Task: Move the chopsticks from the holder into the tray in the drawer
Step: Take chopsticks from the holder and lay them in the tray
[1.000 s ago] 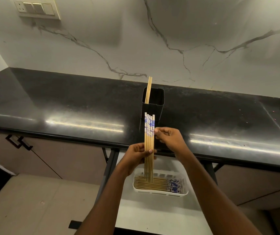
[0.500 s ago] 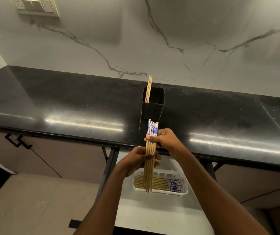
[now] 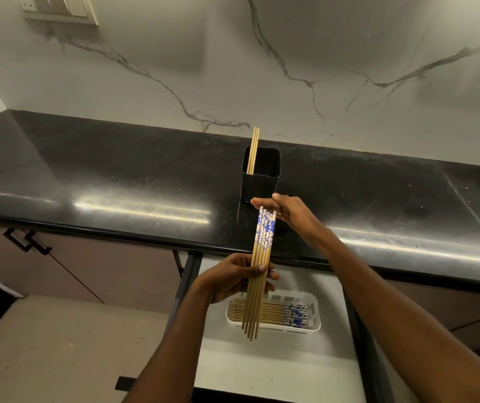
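A bundle of chopsticks (image 3: 259, 274) stands near-upright at centre frame, over the white tray (image 3: 315, 308) in the open drawer (image 3: 276, 370); the left hand (image 3: 233, 279) is closed round the shafts, the right hand (image 3: 288, 212) open-fingered against their patterned tops. Squaring the ends first, then tipping the bundle flat alongside those already laid, should keep them tidy; a few remain in the black holder (image 3: 259, 181), upper centre.

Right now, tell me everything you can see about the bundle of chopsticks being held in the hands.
The bundle of chopsticks looks like pale wood or bamboo, about five sticks, with blue and white patterned top ends. It stands nearly upright, tips down, over the white tray in the open drawer. The left hand grips it around the middle. The right hand rests its fingers at the patterned tops.
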